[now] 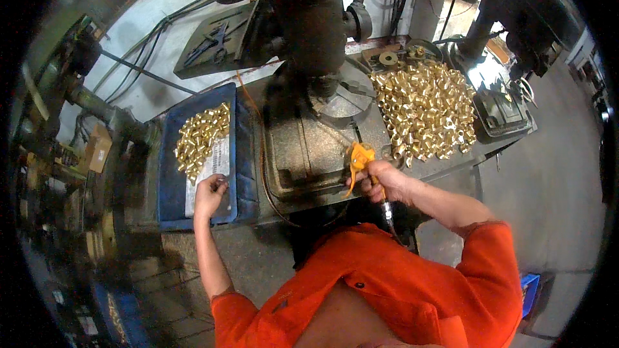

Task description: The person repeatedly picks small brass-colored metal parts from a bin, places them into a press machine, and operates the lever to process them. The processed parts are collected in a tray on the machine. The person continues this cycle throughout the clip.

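My right hand is wrapped round an orange air blow gun, its hose fitting hanging below my fist. The gun's thin nozzle points at the drill press base. Over the near end of a blue tray, my left hand is closed with the fingertips pressed together. Whatever it may hold is too small to make out. Inside the tray, brass fittings lie heaped on a printed white sheet. A larger heap of brass fittings covers the bench on the right.
The drill press column rises in the middle, with a round chuck fixture on its base. A tool shelf with pliers sits at the back left. Another machine stands at the far right. A thin hose crosses beside the tray.
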A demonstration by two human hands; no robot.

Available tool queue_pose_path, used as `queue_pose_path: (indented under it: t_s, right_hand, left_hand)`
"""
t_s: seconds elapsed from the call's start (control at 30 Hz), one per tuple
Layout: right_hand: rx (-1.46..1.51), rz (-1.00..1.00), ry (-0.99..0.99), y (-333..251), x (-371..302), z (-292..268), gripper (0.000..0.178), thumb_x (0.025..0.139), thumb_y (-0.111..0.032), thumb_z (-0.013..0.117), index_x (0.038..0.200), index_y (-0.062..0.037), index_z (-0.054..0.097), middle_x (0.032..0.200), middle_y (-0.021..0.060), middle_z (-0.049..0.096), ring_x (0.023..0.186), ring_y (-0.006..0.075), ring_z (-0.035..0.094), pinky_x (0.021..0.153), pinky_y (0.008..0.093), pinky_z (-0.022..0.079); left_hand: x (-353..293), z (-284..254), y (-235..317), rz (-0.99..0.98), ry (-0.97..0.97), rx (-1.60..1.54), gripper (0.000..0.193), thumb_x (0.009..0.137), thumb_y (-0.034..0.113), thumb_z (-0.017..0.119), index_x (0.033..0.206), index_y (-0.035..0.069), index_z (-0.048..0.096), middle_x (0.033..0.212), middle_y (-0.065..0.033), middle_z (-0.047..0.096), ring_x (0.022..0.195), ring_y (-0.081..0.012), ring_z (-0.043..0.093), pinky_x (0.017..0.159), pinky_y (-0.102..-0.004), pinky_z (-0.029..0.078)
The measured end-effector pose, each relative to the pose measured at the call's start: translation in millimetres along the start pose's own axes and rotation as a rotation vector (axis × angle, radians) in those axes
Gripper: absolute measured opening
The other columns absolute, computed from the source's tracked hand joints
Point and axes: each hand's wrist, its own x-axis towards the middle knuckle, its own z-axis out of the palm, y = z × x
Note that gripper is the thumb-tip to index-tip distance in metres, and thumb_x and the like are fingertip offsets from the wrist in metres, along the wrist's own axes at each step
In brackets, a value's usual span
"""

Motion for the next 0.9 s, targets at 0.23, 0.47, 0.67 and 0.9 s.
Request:
queue_pose_path:
  t_s: [0.23,0.47,0.67,0.9]
  right_hand:
    - [0.031,-0.171,0.077,20.8,31.5,-75.9,0.035,0.088,-0.030,0.034,0.098,-0.0043,0.055,0.052,-0.0017,0.039,0.039,0.0067,0.030,0.033,0.0220,0.029]
    - [-0.599,-0.236,-0.094,29.7,-13.1,-13.9,0.016,0.066,-0.019,0.060,0.078,-0.0078,0.060,0.056,0.0026,0.051,0.040,0.0110,0.043,0.035,0.0281,0.033]
    - [-1.176,-1.110,-0.258,77.0,24.0,-22.6,0.019,0.065,-0.021,0.063,0.069,-0.0038,0.056,0.066,0.0171,0.055,0.064,0.0351,0.053,0.054,0.0450,0.039]
    - [-1.300,-0.751,-0.122,62.8,-3.0,21.0,0.025,0.061,-0.019,0.058,0.071,0.0040,0.059,0.068,0.0255,0.057,0.063,0.0396,0.055,0.053,0.0440,0.043]
  left_hand:
    - [7.3,-2.7,-14.0,0.200,0.065,0.302,0.017,0.076,0.005,0.060,0.092,-0.003,0.060,0.070,-0.0107,0.060,0.062,-0.0143,0.055,0.057,-0.0289,0.043]
    - [1.3,-4.1,-32.5,0.204,0.122,0.313,0.025,0.079,0.000,0.054,0.103,-0.004,0.055,0.079,-0.0111,0.058,0.072,-0.0178,0.056,0.068,-0.0286,0.046]
    - [-34.7,10.1,50.2,0.350,0.190,0.150,0.023,0.082,0.008,0.059,0.103,-0.001,0.058,0.089,-0.0100,0.059,0.076,-0.0154,0.055,0.066,-0.0315,0.046]
    - [-106.3,37.8,88.9,0.228,-0.318,-0.073,0.023,0.086,0.015,0.059,0.108,0.008,0.060,0.094,-0.0099,0.064,0.078,-0.0160,0.059,0.068,-0.0220,0.045]
